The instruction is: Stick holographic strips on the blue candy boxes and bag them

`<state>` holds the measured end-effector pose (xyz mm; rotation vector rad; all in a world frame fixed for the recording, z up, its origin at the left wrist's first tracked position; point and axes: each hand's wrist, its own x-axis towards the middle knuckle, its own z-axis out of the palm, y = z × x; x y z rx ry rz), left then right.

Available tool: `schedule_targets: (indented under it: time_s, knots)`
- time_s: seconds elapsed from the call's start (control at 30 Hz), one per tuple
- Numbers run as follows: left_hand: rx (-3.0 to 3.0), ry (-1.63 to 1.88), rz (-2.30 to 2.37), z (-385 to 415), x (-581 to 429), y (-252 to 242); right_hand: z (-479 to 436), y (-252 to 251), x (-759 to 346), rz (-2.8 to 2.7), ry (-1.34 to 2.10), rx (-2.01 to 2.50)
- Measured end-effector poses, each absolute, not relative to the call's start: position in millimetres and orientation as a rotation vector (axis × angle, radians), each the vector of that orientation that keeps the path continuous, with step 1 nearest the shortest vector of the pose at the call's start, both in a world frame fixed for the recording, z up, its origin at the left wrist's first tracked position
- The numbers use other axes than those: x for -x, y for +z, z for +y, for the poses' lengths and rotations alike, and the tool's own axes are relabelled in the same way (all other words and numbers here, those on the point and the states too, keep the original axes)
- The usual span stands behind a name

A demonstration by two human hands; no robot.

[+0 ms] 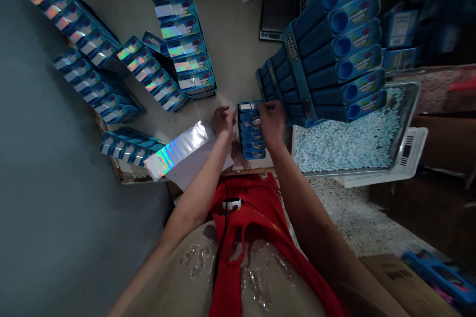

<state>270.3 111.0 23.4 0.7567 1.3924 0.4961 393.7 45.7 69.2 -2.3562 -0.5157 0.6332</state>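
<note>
This is a small packing workroom for sweets. Rows of identical small blue cardboard boxes with holographic labels (178, 34) cover a beige worktable (230, 39). Beside them are a stack of blue cardboard display trays (334, 49), a steel tray (411, 104) of pale blue candy pellets (345, 143), a flat digital scale (277, 17) and a holographic sticker sheet (178, 151). A brown shipping carton (401, 277) stands on the floor.

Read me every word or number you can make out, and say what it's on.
Stacked blue display boxes: lettering too blurred to read.
Row of small blue boxes: labels too small.
Cardboard carton: dark print, blurred.
White label on a far box: too small.
No text reads clearly.
</note>
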Motion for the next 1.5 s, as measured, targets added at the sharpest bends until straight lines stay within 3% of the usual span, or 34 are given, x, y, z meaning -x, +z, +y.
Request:
schedule_targets:
  time_s: [0.1, 0.3, 0.67, 0.97, 1.5]
  knots:
    - [-0.802, 0.552, 1.307, 104.0, -254.1, 52.2, 39.4, 72.2, -389.7, -0.435, 0.59, 2.3]
    - [-0.714, 0.312, 1.075, 89.3, -236.2, 80.1, 44.6, 83.3, -379.3, -0.364, 0.613, 2.271]
    - [-0.922, 0.227, 1.104, 111.3, -228.5, 75.7, 14.1, 92.5, -374.1, -0.321, 0.872, 1.876]
    - [-1.167, 0.229, 1.234, 120.6, -238.8, 56.9, 19.2, 81.9, -373.1, -0.375, 0.743, 2.045]
    - [-0.962, 0.225, 1.333, 116.4, -254.0, 39.3, 39.2, 84.5, -378.3, -0.433, 0.728, 2.365]
